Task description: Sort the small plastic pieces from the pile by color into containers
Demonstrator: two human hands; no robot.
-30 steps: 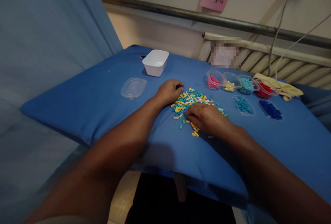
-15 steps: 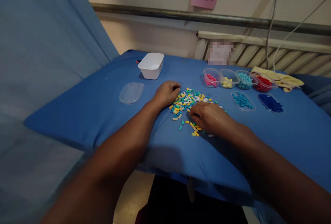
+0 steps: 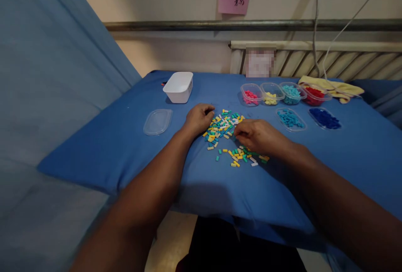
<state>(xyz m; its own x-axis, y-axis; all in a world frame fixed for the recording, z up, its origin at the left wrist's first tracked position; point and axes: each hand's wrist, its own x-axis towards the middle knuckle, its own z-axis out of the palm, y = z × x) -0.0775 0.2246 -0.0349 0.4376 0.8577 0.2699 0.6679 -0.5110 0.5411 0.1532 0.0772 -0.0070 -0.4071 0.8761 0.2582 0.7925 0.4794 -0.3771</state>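
Small toy bricks (image 3: 221,127) in yellow, green, white and blue lie in a loose pile on the blue cloth. At the pile's left edge rests my left hand (image 3: 199,118), fingers loosely bent with a gap beside the thumb; I see nothing held in it. My right hand (image 3: 259,136) is low over the pile's right side, its thumb and fingertips drawn together in a pinch. Whatever is between those fingertips is too small or hidden. Nearer to me, a smaller scatter of bricks (image 3: 237,155) lies below the right hand.
Clear tubs hold pink bricks (image 3: 250,97), pale yellow bricks (image 3: 270,98), light turquoise bricks (image 3: 292,94) and red bricks (image 3: 315,95). Lids carry blue bricks (image 3: 289,118) and dark blue bricks (image 3: 325,118). A white tub (image 3: 179,88), a clear lid (image 3: 158,122) and a yellow cloth (image 3: 333,88) lie around.
My right hand has shifted slightly away from the pile's middle, uncovering more of the near scatter. My left hand stays at the pile's left edge. The camera view has turned and levelled.
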